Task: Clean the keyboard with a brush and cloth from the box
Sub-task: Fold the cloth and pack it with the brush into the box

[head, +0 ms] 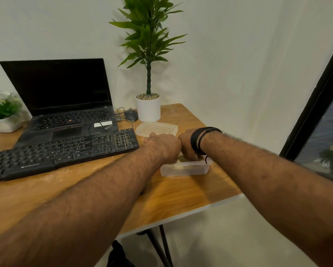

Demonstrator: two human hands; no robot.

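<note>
Both hands, left (162, 146) and right (187, 145), reach into the open box (185, 168) | fingers hidden, grip unclear | lid (156, 129) set aside for access | keyboard (61, 151) waits on table (181, 191)

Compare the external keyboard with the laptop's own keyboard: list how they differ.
The external keyboard lies flat on the table, nearer the person; the laptop's keyboard sits farther back, built into the open laptop.
The external keyboard is wider and has a number pad at its right end; the laptop's keyboard is more compact.
A cable lies across the laptop, none across the external keyboard.
Both are black.
</note>
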